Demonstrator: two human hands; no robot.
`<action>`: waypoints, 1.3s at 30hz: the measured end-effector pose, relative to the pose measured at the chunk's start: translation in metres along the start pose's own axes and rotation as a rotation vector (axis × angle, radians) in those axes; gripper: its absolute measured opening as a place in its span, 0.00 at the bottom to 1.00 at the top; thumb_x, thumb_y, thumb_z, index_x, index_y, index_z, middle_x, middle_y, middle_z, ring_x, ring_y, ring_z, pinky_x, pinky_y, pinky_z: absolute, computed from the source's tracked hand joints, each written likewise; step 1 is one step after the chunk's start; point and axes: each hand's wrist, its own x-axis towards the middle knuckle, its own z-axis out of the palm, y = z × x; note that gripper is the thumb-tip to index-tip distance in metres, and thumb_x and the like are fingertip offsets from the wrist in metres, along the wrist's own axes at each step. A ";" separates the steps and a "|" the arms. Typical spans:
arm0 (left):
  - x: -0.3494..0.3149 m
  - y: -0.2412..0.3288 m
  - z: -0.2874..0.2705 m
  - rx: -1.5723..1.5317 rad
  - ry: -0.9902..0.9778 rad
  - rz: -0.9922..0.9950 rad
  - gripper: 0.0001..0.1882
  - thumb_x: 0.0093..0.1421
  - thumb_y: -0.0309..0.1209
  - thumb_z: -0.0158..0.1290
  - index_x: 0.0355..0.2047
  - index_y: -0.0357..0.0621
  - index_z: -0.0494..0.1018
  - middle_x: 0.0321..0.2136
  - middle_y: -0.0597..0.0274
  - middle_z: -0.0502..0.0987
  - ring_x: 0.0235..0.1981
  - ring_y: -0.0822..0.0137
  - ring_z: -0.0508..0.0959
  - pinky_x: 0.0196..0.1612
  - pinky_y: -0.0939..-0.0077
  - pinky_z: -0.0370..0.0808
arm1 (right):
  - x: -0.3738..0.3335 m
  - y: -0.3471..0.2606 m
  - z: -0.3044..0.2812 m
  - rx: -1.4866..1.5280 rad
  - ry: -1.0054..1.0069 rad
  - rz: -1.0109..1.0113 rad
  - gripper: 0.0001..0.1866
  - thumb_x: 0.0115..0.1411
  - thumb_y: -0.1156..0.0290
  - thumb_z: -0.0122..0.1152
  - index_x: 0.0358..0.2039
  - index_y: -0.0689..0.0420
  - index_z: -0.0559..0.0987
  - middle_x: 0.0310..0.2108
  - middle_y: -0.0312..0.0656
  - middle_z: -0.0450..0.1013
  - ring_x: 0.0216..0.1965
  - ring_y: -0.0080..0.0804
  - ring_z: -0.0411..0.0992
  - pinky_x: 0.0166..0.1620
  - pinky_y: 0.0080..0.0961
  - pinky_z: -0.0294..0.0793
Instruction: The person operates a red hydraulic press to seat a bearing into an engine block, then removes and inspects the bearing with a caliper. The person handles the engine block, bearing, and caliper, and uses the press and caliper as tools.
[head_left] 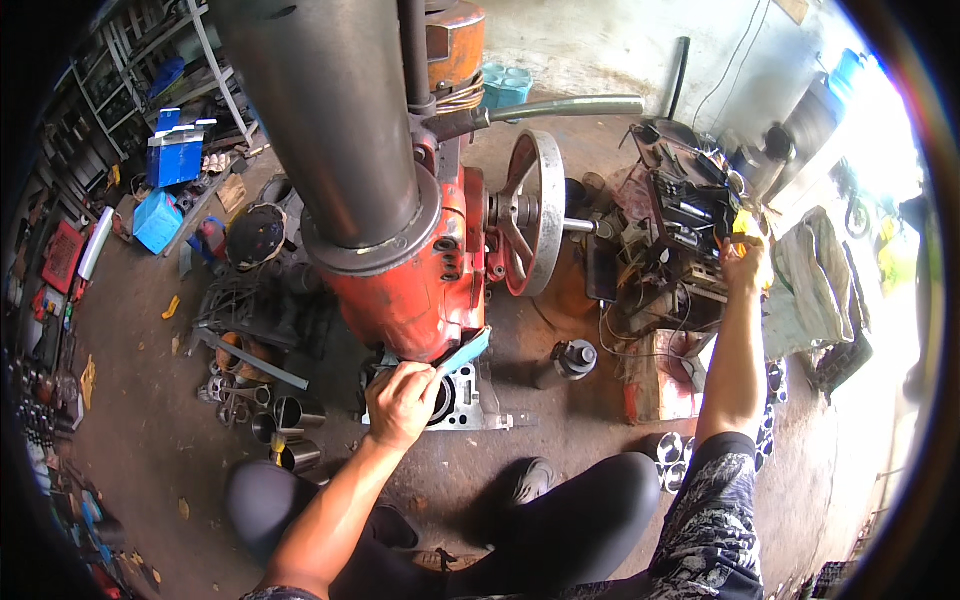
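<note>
My left hand is curled on a blue strip above the metal block, the red machine just beyond. My right hand, its grip unclear, meets a yellow thing by the cluttered tabletop; far left of both hands, print on the blue box is too small to read.

Top of the column is chopped off by the frame. Left hand hides one end of the blue strip plus some of the block. Can't tell what the yellow thing by the right hand is.
</note>
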 end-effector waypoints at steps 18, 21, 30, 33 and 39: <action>-0.002 -0.002 0.002 -0.010 0.026 -0.001 0.10 0.55 0.26 0.67 0.25 0.43 0.74 0.24 0.61 0.77 0.23 0.56 0.80 0.26 0.65 0.77 | -0.374 0.055 0.063 -1.099 -0.709 -0.307 0.10 0.60 0.67 0.71 0.37 0.58 0.82 0.28 0.38 0.79 0.25 0.24 0.75 0.30 0.25 0.74; -0.002 -0.002 0.000 -0.007 0.014 -0.006 0.10 0.56 0.28 0.66 0.25 0.44 0.73 0.24 0.61 0.77 0.23 0.55 0.80 0.26 0.63 0.76 | -0.414 0.108 0.062 -1.303 -0.834 -0.282 0.13 0.58 0.63 0.72 0.37 0.59 0.83 0.26 0.41 0.80 0.25 0.28 0.77 0.30 0.30 0.74; -0.003 -0.002 0.000 0.077 0.003 0.014 0.08 0.59 0.30 0.63 0.25 0.45 0.76 0.27 0.62 0.79 0.25 0.57 0.82 0.29 0.63 0.79 | -0.436 0.220 0.054 -1.507 -0.923 -0.533 0.22 0.56 0.54 0.71 0.36 0.63 0.80 0.39 0.55 0.79 0.43 0.55 0.78 0.46 0.45 0.77; -0.004 -0.002 -0.003 0.081 0.006 0.016 0.06 0.59 0.30 0.62 0.28 0.46 0.78 0.27 0.63 0.79 0.25 0.58 0.82 0.30 0.64 0.79 | -0.433 0.234 0.051 -1.553 -0.922 -0.504 0.22 0.57 0.54 0.70 0.36 0.62 0.79 0.38 0.53 0.79 0.43 0.55 0.78 0.46 0.46 0.77; -0.005 0.004 -0.011 0.114 -0.020 -0.016 0.06 0.57 0.29 0.64 0.34 0.44 0.82 0.32 0.64 0.78 0.30 0.60 0.81 0.34 0.65 0.78 | -0.427 0.247 0.037 -1.480 -0.906 -0.534 0.22 0.55 0.55 0.72 0.35 0.63 0.77 0.37 0.56 0.78 0.41 0.57 0.77 0.46 0.47 0.76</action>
